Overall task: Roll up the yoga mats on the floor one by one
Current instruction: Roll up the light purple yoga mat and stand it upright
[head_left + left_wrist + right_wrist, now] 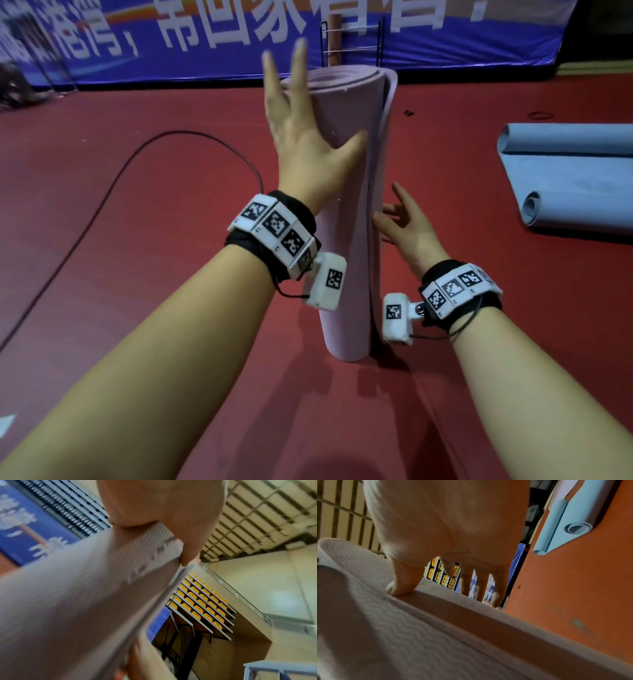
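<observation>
From the head view, a rolled pink mat [346,219] is standing on end on the red floor [137,274], leaning slightly, its loose outer edge running down the right side. The left hand [301,137] is resting high on the roll, palm against it, thumb laid across the front and fingers spread straight upward, so its grip is wide and closing on nothing. The right hand [407,226] is touching the mat's right edge lower down, fingers loosely splayed, its grip wide as well. A blue mat [568,178], flat in the middle with both ends curled, is lying on the floor well to the right, and a black cable [113,185] is looping across the floor on the left. A blue banner [205,41] is hanging along the back, with a wire rack [352,41] in front of it. From the left wrist, the picture is blurring badly, but the palm [163,504] is apparently pressing on the mat's textured surface [77,608], with yellow seats [202,601] beyond. From the right wrist, the thumb [404,586] is pressing on the loose edge [471,616] while the other fingers [498,592] are hanging straight past it; the blue mat [570,520] is lying on the floor behind.
</observation>
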{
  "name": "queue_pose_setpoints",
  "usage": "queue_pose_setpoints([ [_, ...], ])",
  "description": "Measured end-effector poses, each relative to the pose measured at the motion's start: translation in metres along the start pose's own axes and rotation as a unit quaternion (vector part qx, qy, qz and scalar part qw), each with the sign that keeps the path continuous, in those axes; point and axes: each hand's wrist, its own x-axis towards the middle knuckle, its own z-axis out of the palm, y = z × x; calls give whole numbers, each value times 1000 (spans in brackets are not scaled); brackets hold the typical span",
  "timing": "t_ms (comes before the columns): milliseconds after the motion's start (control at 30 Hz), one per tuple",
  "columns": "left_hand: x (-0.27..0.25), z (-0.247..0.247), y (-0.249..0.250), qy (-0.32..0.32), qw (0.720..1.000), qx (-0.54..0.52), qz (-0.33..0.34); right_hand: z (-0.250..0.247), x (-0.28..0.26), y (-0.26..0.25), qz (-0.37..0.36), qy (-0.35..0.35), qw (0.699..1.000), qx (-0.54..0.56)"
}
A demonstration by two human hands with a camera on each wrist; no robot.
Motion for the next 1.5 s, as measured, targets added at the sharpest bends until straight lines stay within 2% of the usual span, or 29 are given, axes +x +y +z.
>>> queue_pose_setpoints([
  [67, -23, 7, -10, 29, 993, -50, -101, 12, 1, -3, -12, 10, 1000, -17],
  [100, -35, 11, -17, 21, 987, -61, -148, 20, 2, -2, -22, 20, 999, -26],
  [167, -54, 16, -28, -2, 979, -56, -196, 33, 2, -3, -44, 47, 997, -47],
  [267, -64, 16, -38, 0, 972, -52, -229, 44, -2, -4, -73, 38, 994, -74],
  [400, -52, 9, -54, 20, 965, -65, -254, 57, -4, -5, -98, 10, 989, -110],
  [500, -49, 5, -72, 26, 957, -101, -269, 65, -4, -3, -88, 6, 987, -135],
  [633, -40, 2, -93, 18, 926, -167, -338, 74, -2, -3, -77, 19, 987, -140],
  [767, -30, -2, -94, 6, 925, -172, -340, 78, 3, -12, -47, 31, 991, -123],
  [900, -11, -18, -85, 1, 913, -186, -364, 83, 6, -46, 1, 8, 989, -147],
  [1033, 21, -49, -64, -25, 898, -165, -407, 89, 6, -105, 37, -9, 986, -164],
  [1167, 81, -92, -22, -78, 883, -169, -431, 86, 10, -205, 97, -6, 982, -162],
  [1300, 169, -141, 39, -134, 874, -200, -423, 85, 25, -328, 116, 17, 979, -164],
  [1500, 339, -221, 141, -198, 876, -199, -392, 92, 67, -539, 116, 48, 977, -171],
])
